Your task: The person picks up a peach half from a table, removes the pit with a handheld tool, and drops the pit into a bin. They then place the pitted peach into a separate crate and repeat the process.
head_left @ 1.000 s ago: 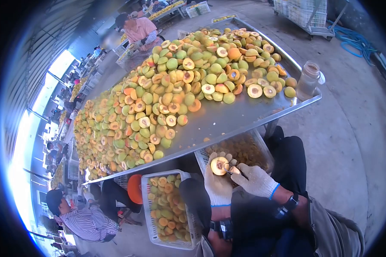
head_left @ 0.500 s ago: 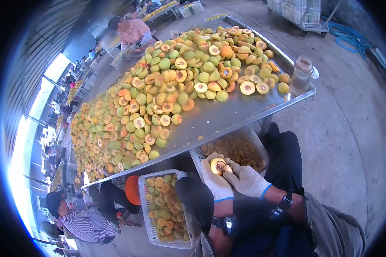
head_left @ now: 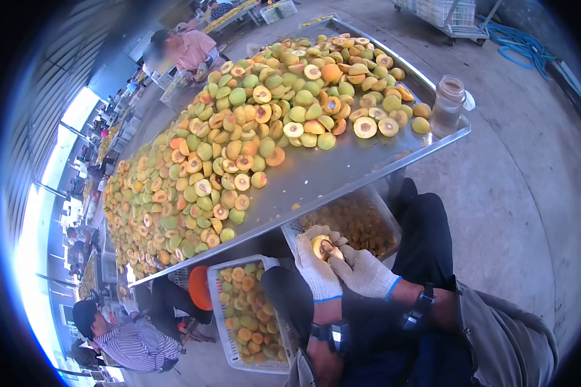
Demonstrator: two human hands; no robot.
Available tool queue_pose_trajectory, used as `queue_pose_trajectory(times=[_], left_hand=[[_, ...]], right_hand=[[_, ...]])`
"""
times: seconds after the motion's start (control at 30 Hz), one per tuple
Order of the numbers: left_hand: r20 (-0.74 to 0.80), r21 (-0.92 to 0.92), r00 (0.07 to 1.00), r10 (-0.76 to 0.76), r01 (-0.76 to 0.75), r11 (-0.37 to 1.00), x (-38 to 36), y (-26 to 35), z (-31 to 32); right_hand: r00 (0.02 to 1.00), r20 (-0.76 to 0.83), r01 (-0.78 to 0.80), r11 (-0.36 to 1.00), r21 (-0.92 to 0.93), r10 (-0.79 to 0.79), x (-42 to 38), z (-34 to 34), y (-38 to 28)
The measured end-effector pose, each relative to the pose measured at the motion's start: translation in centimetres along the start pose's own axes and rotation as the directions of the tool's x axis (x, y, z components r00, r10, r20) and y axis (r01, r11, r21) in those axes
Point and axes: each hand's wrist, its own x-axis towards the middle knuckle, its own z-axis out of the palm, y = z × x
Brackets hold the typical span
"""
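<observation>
A cut peach half with yellow flesh and a brown centre rests in my left hand, whose gloved fingers curl around it. My right hand, gloved too, is closed with its fingertips against the cut face of the fruit; what they grip is hidden. Both hands are close over a white crate of brown pits, under the table's near edge. Above them, many halved peaches are heaped on the metal table, cut faces turned various ways.
A second white crate holds peach halves beside my left knee, near an orange bowl. A clear jar stands at the table's right corner. One person sits at left, another works across the table. Blue hose lies on the floor.
The view has shifted slightly. My hands stay together around the peach half, the right fingers now turned a little more over its cut face.
</observation>
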Motion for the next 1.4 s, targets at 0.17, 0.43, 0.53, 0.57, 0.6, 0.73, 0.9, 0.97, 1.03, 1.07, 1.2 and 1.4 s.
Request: queue_pose_trajectory(times=[0.17,0.43,0.53,0.57,0.6,0.73,0.9,0.97,1.03,1.07,1.2,1.4], left_hand=[[-0.03,0.042,0.999,-0.04,0.042,0.998,-0.1,0.1,-0.3],[0.014,-0.072,1.0,-0.024,0.024,0.997,-0.5,0.9,0.0],[-0.007,0.0,1.0,-0.02,0.02,1.0,-0.8,1.2,0.5],[-0.011,-0.002,1.0,-0.02,0.02,1.0,-0.8,1.2,0.4],[-0.015,0.016,1.0,-0.018,0.018,1.0,-0.8,1.2,0.4],[-0.022,0.047,0.999,-0.027,0.028,0.999,-0.4,1.1,-0.1],[-0.062,0.102,0.995,-0.079,0.085,0.991,-0.2,1.4,0.2],[-0.063,0.118,0.994,-0.087,0.094,0.989,-0.1,1.6,0.2],[-0.038,0.077,0.993,-0.114,0.117,0.99,-0.1,1.9,0.1],[-0.039,0.081,0.993,-0.112,0.115,0.99,-0.1,2.0,-0.1],[0.066,0.083,0.989,-0.13,0.124,0.989,0.1,2.1,-1.0],[0.298,0.176,0.947,-0.12,0.069,0.982,1.2,1.6,-2.4]], right_hand=[[0.987,0.02,-0.16,0.985,-0.066,0.162,-0.3,0.1,-0.5],[0.997,-0.079,0.015,0.994,0.109,-0.007,-0.4,0.7,-0.5],[0.995,-0.097,0.022,0.997,0.07,-0.015,-0.4,1.1,-0.3],[0.996,-0.093,0.022,0.997,0.069,-0.015,-0.4,1.2,-0.3],[0.996,-0.086,0.005,0.998,0.061,0.0,-0.5,1.2,-0.3],[0.998,-0.056,-0.005,1.0,-0.003,0.004,-0.4,1.3,0.1],[1.0,0.029,0.005,1.0,-0.018,-0.004,-0.4,1.1,0.9],[0.997,0.075,0.003,1.0,0.004,-0.004,-0.5,0.8,0.6],[0.993,0.109,-0.059,0.991,0.12,0.046,-0.6,0.8,0.3],[0.993,0.109,-0.058,0.991,0.123,0.045,-0.5,1.1,0.8],[0.971,0.215,-0.139,0.979,0.151,0.105,-0.6,0.1,0.3],[0.911,0.344,-0.311,0.927,0.211,0.227,-1.1,-0.6,0.2]])
